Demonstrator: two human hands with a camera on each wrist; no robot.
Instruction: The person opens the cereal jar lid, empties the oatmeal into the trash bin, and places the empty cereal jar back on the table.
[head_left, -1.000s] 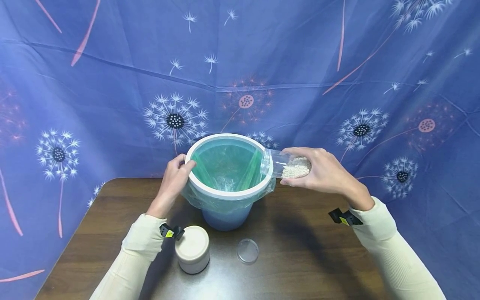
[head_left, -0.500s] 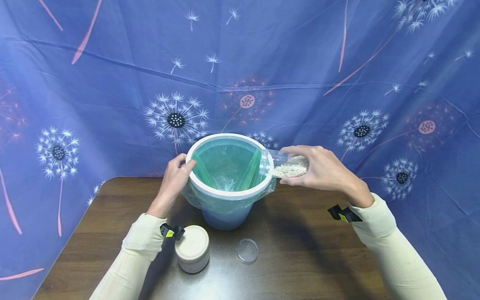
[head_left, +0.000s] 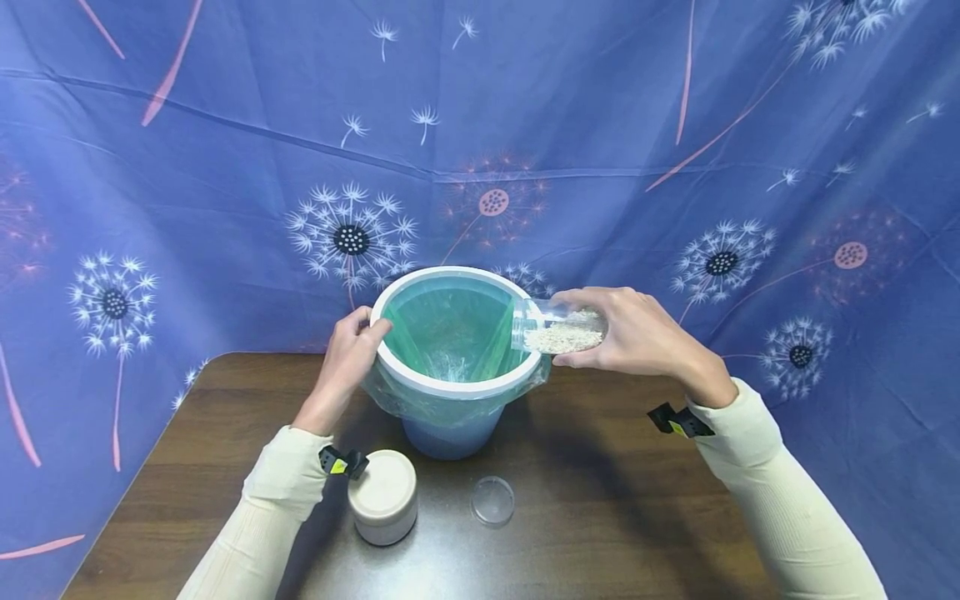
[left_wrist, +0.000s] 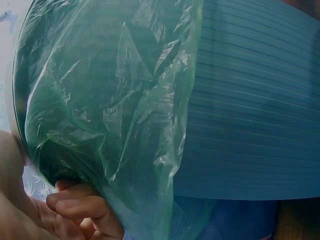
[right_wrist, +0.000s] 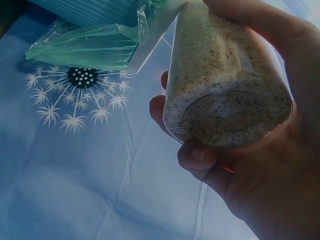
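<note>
My left hand (head_left: pixel 345 358) grips the white rim (head_left: pixel 459 388) of a blue trash bin (head_left: pixel 448 437) at its left side, thumb over the top. A green plastic bag (left_wrist: pixel 110 100) lines the bin and hangs over its outside. My right hand (head_left: pixel 637 333) holds a clear jar (head_left: pixel 566 333) of pale, flaky grains, fingers wrapped around its base end. The jar lies on its side, its open mouth above the bin's right rim. In the right wrist view, grains (right_wrist: pixel 220 75) still cover the jar's bottom. No grains can be made out falling.
A cream-lidded tub (head_left: pixel 383 496) stands on the brown table (head_left: pixel 600 525), close to my left wrist. Right of it lies a round clear lid (head_left: pixel 492 501). Behind the bin hangs a blue dandelion-print cloth (head_left: pixel 585 125).
My right hand has moved slightly left, bringing the jar's mouth farther over the rim. The grains have slid along the jar toward its mouth. My left hand keeps its place.
</note>
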